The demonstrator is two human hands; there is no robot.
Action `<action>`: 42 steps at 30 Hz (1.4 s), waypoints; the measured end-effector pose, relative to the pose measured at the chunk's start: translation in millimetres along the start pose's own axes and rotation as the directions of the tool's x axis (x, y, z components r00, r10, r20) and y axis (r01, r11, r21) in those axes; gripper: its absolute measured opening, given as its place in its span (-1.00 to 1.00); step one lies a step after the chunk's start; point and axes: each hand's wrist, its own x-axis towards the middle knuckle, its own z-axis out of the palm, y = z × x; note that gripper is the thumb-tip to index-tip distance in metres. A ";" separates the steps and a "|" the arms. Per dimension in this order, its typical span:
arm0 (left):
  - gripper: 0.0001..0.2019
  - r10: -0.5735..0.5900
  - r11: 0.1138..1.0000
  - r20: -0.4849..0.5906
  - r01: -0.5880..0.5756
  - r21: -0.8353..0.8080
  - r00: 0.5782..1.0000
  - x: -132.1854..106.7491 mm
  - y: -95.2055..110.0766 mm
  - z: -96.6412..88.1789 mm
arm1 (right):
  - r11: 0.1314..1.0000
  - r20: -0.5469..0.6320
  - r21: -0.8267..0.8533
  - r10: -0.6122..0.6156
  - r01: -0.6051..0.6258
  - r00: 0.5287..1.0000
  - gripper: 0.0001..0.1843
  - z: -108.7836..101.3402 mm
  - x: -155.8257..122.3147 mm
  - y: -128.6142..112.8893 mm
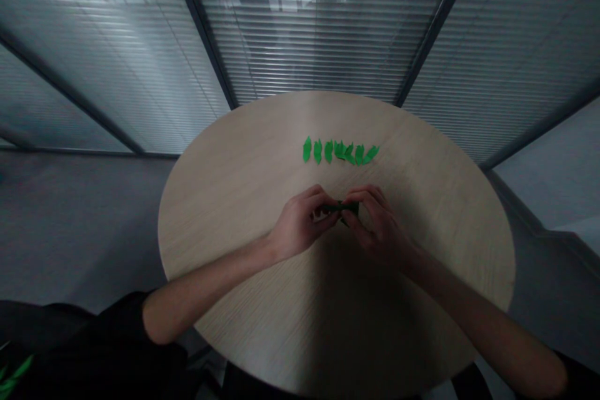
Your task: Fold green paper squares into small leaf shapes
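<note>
Between my two hands is a small dark green folded piece (347, 207), probably paper, partly covered by my fingers. My left hand (302, 219) pinches its left end between thumb and fingers. On the other side, my right hand (377, 222) grips the right end the same way. Just beyond my hands, several bright green folded pieces (317, 151) lie in a row on the round wooden table (225, 187). Those at the left of the row stand apart, while some toward the right touch or overlap.
Glass panels with blinds (309, 56) rise behind the table's far edge. Grey floor (94, 219) shows to the left. A green item (16, 375) sits against dark cloth at the lower left corner.
</note>
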 end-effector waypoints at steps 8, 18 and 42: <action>-0.90 -0.048 0.992 0.026 0.051 -0.115 0.998 1.8 3.3 -1.4 | 0.998 0.017 0.050 0.030 -0.031 0.999 -0.94 -1.0 -1.1 0.5; -0.85 -0.067 0.990 0.018 0.069 -0.120 0.998 2.7 4.7 -1.1 | 0.999 -0.013 0.006 0.050 -0.050 0.999 -0.97 0.4 -1.1 1.9; -0.88 0.001 1.000 0.021 -0.001 -0.005 1.000 2.8 5.4 -5.1 | 0.999 0.062 0.020 0.036 -0.038 0.997 -0.92 -1.1 -1.9 3.2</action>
